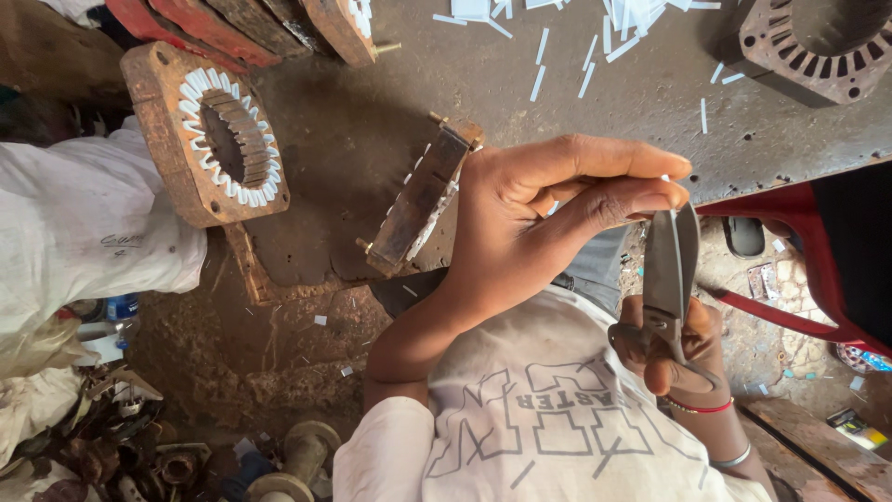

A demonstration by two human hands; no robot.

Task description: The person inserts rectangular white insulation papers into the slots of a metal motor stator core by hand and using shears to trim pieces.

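Observation:
My right hand [683, 358], with bracelets on its wrist, grips the handles of dark metal scissors [671, 265] whose blades point upward. My left hand [548, 214] reaches across above them, its thumb and fingers pinched together at the blade tips. A sliver of white paper strip [665, 178] shows between the fingertips; most of it is hidden. Just left of my left hand, a rusty stator core [418, 204] stands on edge on the work surface. It has white paper along one side.
A square rusty stator [228, 135] lined with white slot paper lies at upper left, another stator [818, 42] at upper right. Loose white strips [581, 42] are scattered along the top. A red frame [799, 270] stands right, a white cloth [84, 223] left, scrap parts [139, 446] bottom left.

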